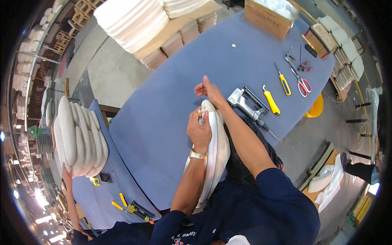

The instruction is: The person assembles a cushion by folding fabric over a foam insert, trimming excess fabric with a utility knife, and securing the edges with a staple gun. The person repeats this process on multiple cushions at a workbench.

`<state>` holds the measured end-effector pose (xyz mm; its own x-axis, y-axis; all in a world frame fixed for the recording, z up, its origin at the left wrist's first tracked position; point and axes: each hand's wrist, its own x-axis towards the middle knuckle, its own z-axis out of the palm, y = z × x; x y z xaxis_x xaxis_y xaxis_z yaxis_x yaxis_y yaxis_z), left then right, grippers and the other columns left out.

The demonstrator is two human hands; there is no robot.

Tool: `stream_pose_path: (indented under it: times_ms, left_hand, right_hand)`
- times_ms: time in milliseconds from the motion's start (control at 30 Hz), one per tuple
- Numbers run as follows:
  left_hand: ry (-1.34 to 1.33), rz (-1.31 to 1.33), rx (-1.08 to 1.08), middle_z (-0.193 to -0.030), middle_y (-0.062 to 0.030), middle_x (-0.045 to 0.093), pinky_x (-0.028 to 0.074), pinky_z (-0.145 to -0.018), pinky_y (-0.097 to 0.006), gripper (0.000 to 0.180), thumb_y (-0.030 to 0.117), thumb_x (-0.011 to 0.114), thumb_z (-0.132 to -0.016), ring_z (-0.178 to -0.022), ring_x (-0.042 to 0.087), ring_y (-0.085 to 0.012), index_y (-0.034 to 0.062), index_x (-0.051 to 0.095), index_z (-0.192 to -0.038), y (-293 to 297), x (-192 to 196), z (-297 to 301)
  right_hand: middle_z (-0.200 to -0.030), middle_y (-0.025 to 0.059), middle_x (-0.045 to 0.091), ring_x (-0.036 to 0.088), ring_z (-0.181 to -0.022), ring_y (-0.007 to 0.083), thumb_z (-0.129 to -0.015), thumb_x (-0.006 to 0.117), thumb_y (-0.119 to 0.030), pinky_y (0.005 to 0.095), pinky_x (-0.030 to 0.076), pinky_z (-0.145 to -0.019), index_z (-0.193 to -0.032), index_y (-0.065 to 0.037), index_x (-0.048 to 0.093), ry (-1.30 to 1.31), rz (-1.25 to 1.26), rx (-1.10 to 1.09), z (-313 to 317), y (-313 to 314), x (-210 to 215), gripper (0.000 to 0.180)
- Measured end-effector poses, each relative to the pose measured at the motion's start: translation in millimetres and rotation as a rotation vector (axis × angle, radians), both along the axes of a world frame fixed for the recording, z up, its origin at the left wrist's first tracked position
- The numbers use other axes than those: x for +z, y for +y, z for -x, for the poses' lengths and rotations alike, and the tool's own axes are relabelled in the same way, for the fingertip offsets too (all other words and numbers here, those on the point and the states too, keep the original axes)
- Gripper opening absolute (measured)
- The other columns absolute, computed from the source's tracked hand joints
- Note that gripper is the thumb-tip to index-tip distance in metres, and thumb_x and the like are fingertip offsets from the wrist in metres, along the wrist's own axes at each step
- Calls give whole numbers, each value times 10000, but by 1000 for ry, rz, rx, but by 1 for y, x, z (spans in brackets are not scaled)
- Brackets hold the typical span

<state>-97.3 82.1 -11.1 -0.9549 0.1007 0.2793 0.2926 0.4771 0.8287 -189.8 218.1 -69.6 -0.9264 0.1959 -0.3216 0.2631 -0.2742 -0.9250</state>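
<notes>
A padded seat cushion [219,151] in light beige fabric stands on edge against my body, its pale underside turned left. My left hand [199,130], with a metal watch at the wrist, is closed on the cushion's edge near its far end. Just past that end, my right hand [210,90] is raised with its fingers stretched out and nothing in it. The right wrist passes close beside the cushion; I cannot tell if it touches. To the right of the cushion, a pneumatic staple gun [248,104] lies on the blue-covered table [163,102].
On the table's right lie a yellow utility knife [271,102], a screwdriver [284,83], red-handled scissors [304,86] and pliers [305,67]. A cardboard box [269,20] stands at the far end. Stacked cushions [79,139] stand left, where a co-worker's hand [66,175] touches them.
</notes>
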Motion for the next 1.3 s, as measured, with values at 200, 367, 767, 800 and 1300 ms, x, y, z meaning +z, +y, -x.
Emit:
stream_pose_path:
  times_ms: [200,367,767,800,1300]
  left_hand:
    - [-30,-32,-22,-1117,-219,738,530,-837,-385,215,132,680,-984,-976,698,-266,6,553,-865,21,6,-10]
    - [-93,-129,-26,-1142,-202,741,535,-817,-363,192,117,673,-987,-966,687,-216,9,564,-871,24,0,-9]
    - [-163,-222,-18,-1159,-220,733,535,-838,-341,191,123,653,-1010,-1006,686,-205,-5,574,-891,29,-1,-13]
    - [-175,-235,-12,-1156,-225,732,535,-846,-341,195,124,652,-1011,-1016,686,-206,-6,573,-889,30,-2,-14]
    - [-237,-257,73,-1079,-168,772,553,-836,-363,238,164,706,-958,-978,740,-241,22,568,-826,38,-12,-11]
  right_hand:
    - [-947,149,746,680,-943,255,-1079,266,-589,396,517,-922,-1021,35,745,83,-27,-123,-35,1,-1,790]
    - [-1060,173,737,654,-1070,305,-1088,260,-551,416,483,-992,-1116,1,732,-83,-36,-55,-70,0,31,727]
    - [-1622,222,331,274,-1528,371,-1120,316,-360,453,224,-1249,-1518,-47,432,229,-301,34,-111,3,27,520]
    - [-1628,222,320,263,-1533,372,-1117,337,-349,455,219,-1252,-1529,-49,417,234,-290,36,-114,3,29,515]
    - [-1285,224,629,606,-1192,404,-838,801,-246,465,486,-1018,-1412,-49,530,-94,-1054,-122,-143,104,-35,665]
